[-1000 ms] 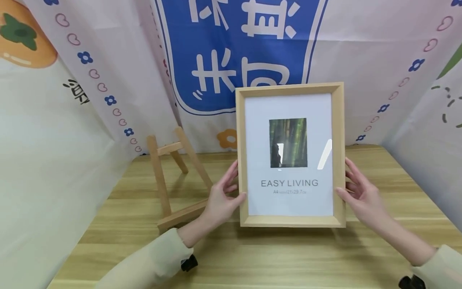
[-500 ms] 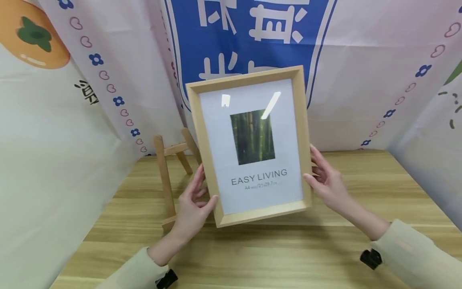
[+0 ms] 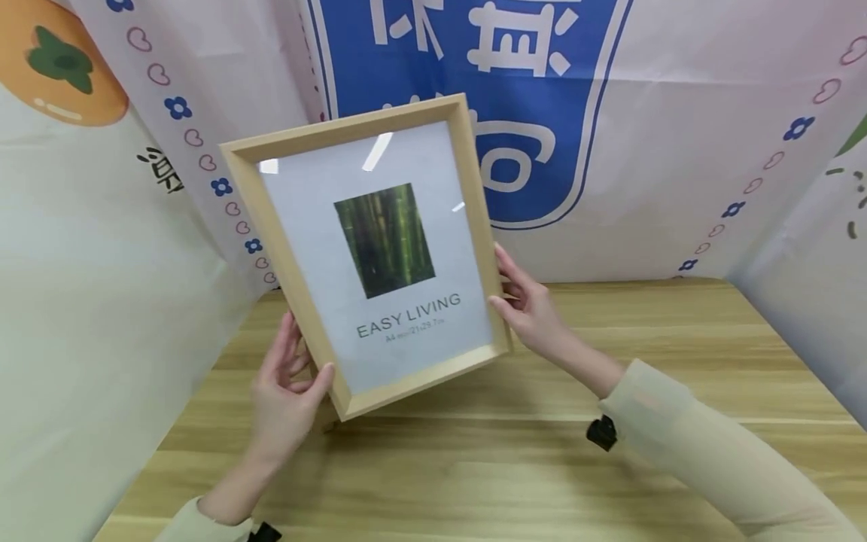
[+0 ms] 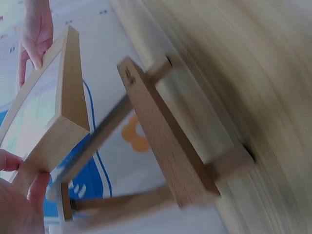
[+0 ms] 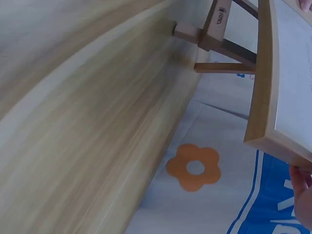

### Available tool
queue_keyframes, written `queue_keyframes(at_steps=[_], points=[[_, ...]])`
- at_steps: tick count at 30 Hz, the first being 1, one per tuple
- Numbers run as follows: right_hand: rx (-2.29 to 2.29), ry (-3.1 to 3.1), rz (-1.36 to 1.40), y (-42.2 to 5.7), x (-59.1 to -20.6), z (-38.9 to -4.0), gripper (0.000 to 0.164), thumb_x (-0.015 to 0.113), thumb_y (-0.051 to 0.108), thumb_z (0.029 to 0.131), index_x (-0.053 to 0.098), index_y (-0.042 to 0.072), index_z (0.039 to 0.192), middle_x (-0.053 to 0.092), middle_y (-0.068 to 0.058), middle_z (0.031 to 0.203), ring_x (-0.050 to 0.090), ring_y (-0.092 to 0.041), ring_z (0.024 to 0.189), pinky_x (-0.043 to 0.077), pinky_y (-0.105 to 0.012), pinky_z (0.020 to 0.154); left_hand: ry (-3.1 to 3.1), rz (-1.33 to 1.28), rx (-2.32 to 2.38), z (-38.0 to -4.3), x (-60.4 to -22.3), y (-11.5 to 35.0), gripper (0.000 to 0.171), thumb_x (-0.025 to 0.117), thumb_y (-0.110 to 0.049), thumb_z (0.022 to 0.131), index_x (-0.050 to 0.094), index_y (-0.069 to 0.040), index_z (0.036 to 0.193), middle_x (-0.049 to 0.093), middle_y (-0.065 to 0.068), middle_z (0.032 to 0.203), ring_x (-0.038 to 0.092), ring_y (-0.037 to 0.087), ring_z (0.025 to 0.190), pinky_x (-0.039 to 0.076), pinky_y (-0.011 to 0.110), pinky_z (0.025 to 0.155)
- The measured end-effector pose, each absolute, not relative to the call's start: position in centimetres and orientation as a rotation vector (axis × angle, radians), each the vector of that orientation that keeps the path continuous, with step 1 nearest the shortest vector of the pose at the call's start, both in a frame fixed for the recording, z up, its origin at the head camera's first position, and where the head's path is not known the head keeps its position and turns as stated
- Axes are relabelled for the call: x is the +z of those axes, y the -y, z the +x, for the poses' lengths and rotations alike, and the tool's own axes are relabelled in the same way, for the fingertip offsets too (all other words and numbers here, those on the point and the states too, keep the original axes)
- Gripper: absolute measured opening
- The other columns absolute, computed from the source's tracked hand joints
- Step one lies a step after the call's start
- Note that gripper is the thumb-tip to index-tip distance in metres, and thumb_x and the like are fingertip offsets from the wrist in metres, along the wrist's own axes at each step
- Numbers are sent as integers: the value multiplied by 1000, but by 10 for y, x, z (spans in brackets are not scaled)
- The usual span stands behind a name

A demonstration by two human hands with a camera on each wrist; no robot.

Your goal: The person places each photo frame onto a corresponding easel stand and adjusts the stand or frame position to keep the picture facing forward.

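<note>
A pale wood picture frame (image 3: 400,386), tilted with its right side higher, is held up off the table in the head view. Its white insert reads EASY LIVING under a green bamboo picture. My left hand (image 3: 287,399) grips the lower left side, thumb on the front edge. On the right side, my right hand (image 3: 531,305) pinches the edge between thumb and fingers. In the left wrist view a small wooden easel (image 4: 163,136) stands on the table beside the frame. The head view has it almost wholly hidden behind the frame.
The wood-grain table (image 3: 609,467) extends in front and to the right. A white printed cloth (image 3: 650,173) with a blue sign panel hangs along the back, and further cloth walls (image 3: 88,301) close in the sides.
Both hands have carried the picture frame left and upward, from beside the easel to in front of it. The frame has gone from upright to tilted.
</note>
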State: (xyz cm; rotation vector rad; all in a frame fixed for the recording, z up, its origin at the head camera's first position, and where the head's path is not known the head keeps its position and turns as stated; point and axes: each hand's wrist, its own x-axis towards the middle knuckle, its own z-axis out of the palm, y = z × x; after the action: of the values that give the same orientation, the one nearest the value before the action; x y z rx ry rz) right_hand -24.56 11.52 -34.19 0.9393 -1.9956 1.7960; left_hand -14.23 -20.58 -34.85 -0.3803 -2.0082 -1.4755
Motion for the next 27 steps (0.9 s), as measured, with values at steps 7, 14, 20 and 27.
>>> queue_keyframes(at_steps=[7,14,20,27], points=[[1832,2007,982,-80,-342,-264,71,54,-17,90,26,2,152,47,-29,136,59,-41,109,56,-38,85,1955,-300,-1465,-142,-350,229,87,60,27,76,33,-9,151,41,24,145,63,1,99,54,15,72],[1829,1979,1008,-52,-349,-269,71,55,-15,90,26,3,153,48,-27,136,60,-39,108,56,-41,84,1932,-232,-1502,-142,-348,253,87,59,27,76,34,-10,150,40,22,146,63,1,102,53,14,73],[1787,1944,1030,-34,-358,-268,71,57,-15,89,27,1,152,49,-27,136,62,-39,106,57,-39,82,1920,-187,-1500,-141,-353,267,87,58,28,75,35,-9,150,40,23,146,62,-1,103,53,13,72],[1754,1954,1001,-22,-373,-266,71,58,-15,88,28,-1,151,50,-28,135,62,-41,104,58,-37,82,1981,-169,-1442,-145,-361,280,87,58,27,76,33,-11,151,39,22,147,58,-3,107,52,14,74]])
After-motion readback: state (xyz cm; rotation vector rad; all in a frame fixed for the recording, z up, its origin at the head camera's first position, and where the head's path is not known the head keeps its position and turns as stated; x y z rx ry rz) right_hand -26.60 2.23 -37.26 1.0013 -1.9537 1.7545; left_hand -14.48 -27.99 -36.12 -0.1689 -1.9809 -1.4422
